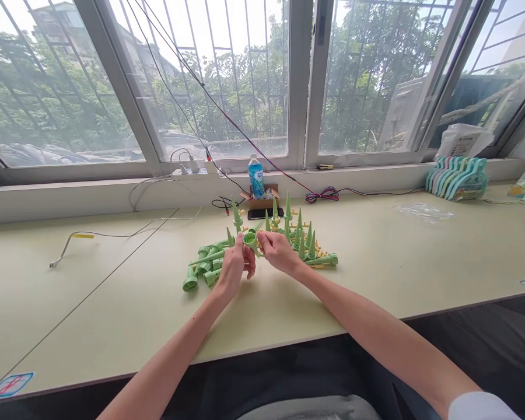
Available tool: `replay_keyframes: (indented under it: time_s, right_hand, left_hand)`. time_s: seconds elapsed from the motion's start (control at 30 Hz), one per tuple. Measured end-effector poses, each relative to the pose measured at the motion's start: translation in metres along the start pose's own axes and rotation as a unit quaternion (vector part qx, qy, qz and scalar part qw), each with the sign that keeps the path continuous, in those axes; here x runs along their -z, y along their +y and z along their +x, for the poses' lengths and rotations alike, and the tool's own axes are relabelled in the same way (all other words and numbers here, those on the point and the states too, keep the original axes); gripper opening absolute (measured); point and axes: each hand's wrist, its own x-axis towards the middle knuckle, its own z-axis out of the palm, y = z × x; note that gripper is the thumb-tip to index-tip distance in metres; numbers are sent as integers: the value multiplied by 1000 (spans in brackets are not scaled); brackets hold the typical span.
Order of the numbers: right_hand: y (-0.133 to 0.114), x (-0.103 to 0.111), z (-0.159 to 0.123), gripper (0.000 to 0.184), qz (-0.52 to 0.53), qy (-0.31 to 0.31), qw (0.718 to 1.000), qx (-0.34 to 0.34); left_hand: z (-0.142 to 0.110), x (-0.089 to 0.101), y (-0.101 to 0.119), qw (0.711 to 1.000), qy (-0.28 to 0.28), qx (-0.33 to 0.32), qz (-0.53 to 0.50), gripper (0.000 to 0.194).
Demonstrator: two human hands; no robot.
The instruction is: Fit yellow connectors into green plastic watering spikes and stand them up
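Observation:
My left hand (pixel 235 265) is closed round a green plastic watering spike (pixel 250 239), its round open end tilted up toward me. Close against the spike's right side, my right hand (pixel 275 249) pinches with thumb and forefinger; what sits between those fingertips is too small to make out. Several green spikes lie in a heap (pixel 205 262) to the left, partly behind my left hand. More spikes (pixel 301 239) stand point up on the right, with small yellow plastic pieces (pixel 321 252) among them.
Behind the spikes are a black phone (pixel 266 213), a small cardboard box (pixel 262 203) and a blue-labelled bottle (pixel 256 178). A white cable (pixel 114 235) crosses the table on the left. Coiled wire (pixel 322 194), a plastic bag (pixel 425 211) and pastel hangers (pixel 457 178) lie to the right.

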Motion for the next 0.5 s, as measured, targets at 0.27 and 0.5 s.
replay_keyframes:
  time_s: [0.27, 0.5]
  right_hand:
    - [-1, 0, -3, 44, -10, -25, 999, 39]
    - [4, 2, -1, 45, -22, -16, 999, 37]
  left_hand:
    - [3, 5, -1, 996, -28, 72, -43, 61]
    - [4, 5, -3, 994, -51, 67, -68, 50]
